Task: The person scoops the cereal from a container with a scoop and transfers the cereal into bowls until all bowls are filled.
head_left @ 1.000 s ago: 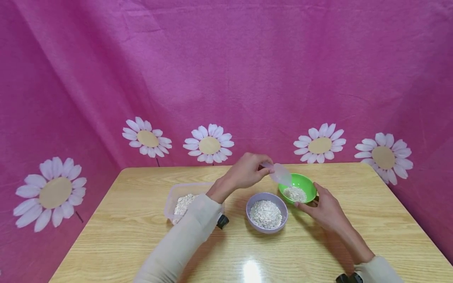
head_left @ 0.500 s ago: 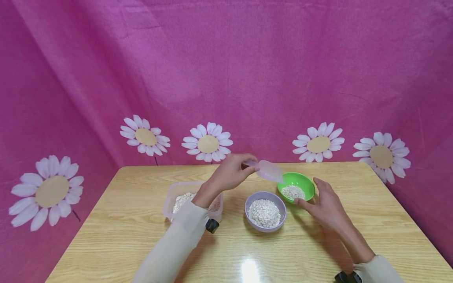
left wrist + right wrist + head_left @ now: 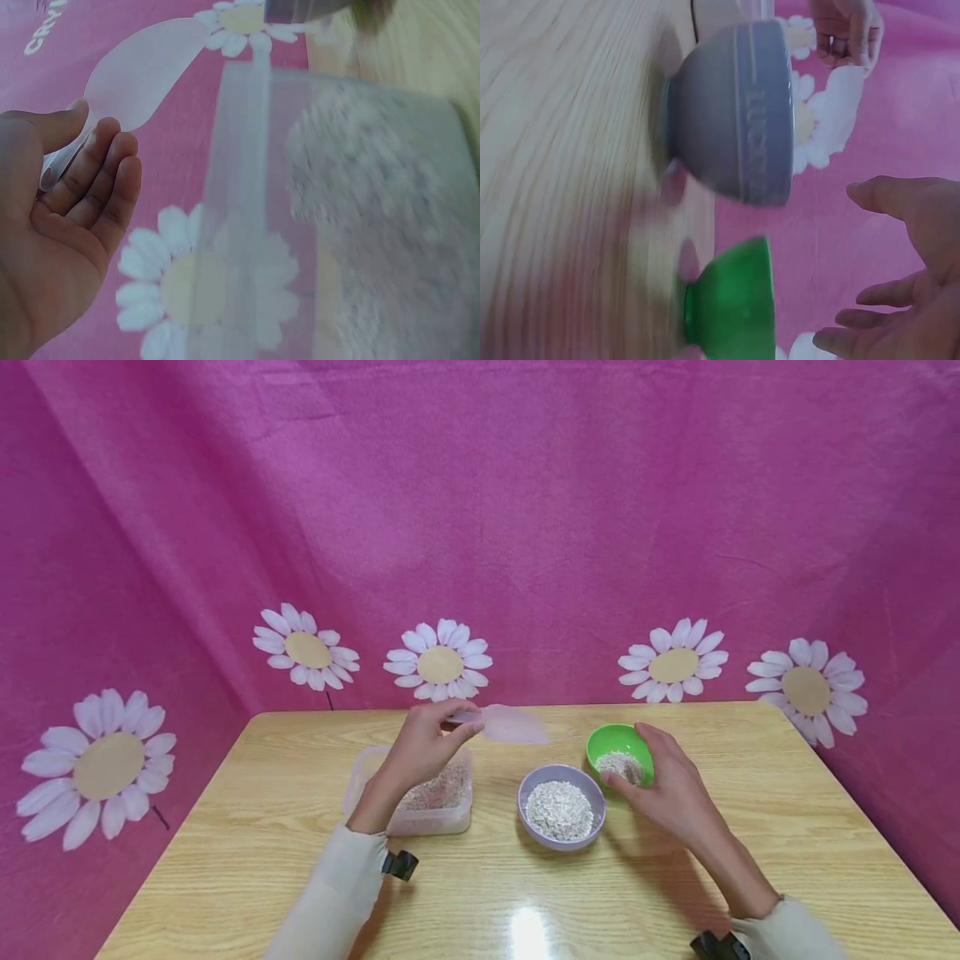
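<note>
Nearest me, my pale sleeves (image 3: 322, 893) come in over the wooden table (image 3: 600, 910), one on either side of the purple bowl (image 3: 561, 845), with a black device (image 3: 401, 865) at my left wrist. The purple bowl, the landmark here, stands upright on the table, heaped with pale flakes (image 3: 560, 810). Left of it, a translucent container (image 3: 431, 823) holds more flaky material, partly behind my left forearm. To its right and slightly beyond, my right hand (image 3: 675, 789) is poised with thumb and fingers spread, gripping nothing; the right wrist view shows a gap between it and the green bowl (image 3: 621, 735), which stands beyond and right of the landmark, a smaller heap inside. My left hand (image 3: 422, 747), well apart from the right, pinches the handle of a pink scoop (image 3: 513, 725), raised beyond and left of the purple bowl. Farthest, behind the landmark, hangs magenta cloth (image 3: 480, 527) bearing white daisies (image 3: 437, 665).
</note>
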Motion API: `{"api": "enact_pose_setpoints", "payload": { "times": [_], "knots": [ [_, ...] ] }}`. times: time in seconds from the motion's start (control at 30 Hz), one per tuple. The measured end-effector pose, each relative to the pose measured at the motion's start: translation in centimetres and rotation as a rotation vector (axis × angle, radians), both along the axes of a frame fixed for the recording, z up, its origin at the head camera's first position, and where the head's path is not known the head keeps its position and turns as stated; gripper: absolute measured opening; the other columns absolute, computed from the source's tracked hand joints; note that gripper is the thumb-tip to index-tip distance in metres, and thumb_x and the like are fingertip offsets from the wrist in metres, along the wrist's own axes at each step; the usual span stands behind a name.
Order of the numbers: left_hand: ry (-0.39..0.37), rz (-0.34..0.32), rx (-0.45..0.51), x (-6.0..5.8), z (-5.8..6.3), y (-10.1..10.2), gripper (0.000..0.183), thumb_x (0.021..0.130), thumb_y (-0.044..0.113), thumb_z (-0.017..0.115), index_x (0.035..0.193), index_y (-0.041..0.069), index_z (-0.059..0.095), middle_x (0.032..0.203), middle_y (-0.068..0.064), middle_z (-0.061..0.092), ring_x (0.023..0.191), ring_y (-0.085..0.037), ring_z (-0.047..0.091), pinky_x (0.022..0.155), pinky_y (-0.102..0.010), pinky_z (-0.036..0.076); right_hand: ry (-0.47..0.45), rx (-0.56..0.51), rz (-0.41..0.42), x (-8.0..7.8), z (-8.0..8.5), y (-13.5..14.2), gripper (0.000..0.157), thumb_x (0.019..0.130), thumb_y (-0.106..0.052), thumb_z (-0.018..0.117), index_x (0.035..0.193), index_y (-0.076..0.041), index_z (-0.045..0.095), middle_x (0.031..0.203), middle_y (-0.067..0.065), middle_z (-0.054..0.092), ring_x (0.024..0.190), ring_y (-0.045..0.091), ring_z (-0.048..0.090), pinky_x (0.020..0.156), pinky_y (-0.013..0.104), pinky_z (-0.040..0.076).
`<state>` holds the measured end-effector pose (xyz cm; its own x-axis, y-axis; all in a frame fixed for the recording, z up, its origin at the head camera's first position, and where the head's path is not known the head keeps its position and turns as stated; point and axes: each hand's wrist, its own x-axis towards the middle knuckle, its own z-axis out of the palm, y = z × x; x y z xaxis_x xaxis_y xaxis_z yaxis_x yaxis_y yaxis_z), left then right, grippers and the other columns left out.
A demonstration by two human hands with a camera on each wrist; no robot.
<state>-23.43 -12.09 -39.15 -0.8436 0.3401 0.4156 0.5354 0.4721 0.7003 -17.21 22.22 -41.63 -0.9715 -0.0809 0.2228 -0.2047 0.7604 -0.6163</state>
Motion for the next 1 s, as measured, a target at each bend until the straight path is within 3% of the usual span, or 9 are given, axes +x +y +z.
{"api": "enact_pose_setpoints", "payload": {
  "times": [0.2, 0.5, 0.73, 1.0],
  "knots": [
    [-0.005, 0.061, 0.042, 1.0, -0.8, -2.6, 0.019, 0.101, 0.012, 0.076, 0.118, 0.004, 0.077, 0.102, -0.011, 0.082, 0.092, -0.026, 0.077, 0.084, -0.04, 0.063, -0.011, -0.031, 0.067, 0.0, 0.7, -2.3, 0.084, 0.095, -0.028, 0.083, 0.157, 0.009, 0.041, 0.162, 0.033, 0.042, 0.15, 0.054, 0.04, 0.119, 0.071, 0.037],
    [-0.071, 0.175, 0.038, 2.3, -1.6, -6.0, 0.022, 0.101, 0.015, 0.077, 0.122, 0.008, 0.077, 0.105, -0.011, 0.081, 0.091, -0.019, 0.075, 0.077, -0.024, 0.057, -0.024, -0.074, 0.144, 0.2, 1.1, -5.6, 0.082, 0.095, -0.028, 0.082, 0.158, 0.007, 0.043, 0.164, 0.029, 0.043, 0.151, 0.05, 0.043, 0.12, 0.066, 0.04],
    [-0.085, 0.194, 0.033, 3.2, -1.8, -8.4, 0.021, 0.102, 0.014, 0.076, 0.121, 0.005, 0.077, 0.106, -0.014, 0.081, 0.093, -0.022, 0.076, 0.074, -0.022, 0.056, -0.043, -0.085, 0.183, 0.5, 1.0, -8.3, 0.081, 0.094, -0.03, 0.083, 0.158, 0.004, 0.046, 0.164, 0.025, 0.046, 0.152, 0.047, 0.045, 0.122, 0.064, 0.039],
    [-0.097, 0.246, -0.017, 4.3, -2.1, -10.8, 0.021, 0.1, 0.011, 0.077, 0.121, 0.005, 0.077, 0.107, -0.013, 0.081, 0.089, -0.012, 0.074, 0.076, -0.02, 0.057, -0.069, -0.056, 0.223, 0.8, 0.5, -11.5, 0.084, 0.093, -0.035, 0.083, 0.159, 0.001, 0.046, 0.165, 0.021, 0.047, 0.15, 0.041, 0.05, 0.122, 0.057, 0.042]
  ]
}}
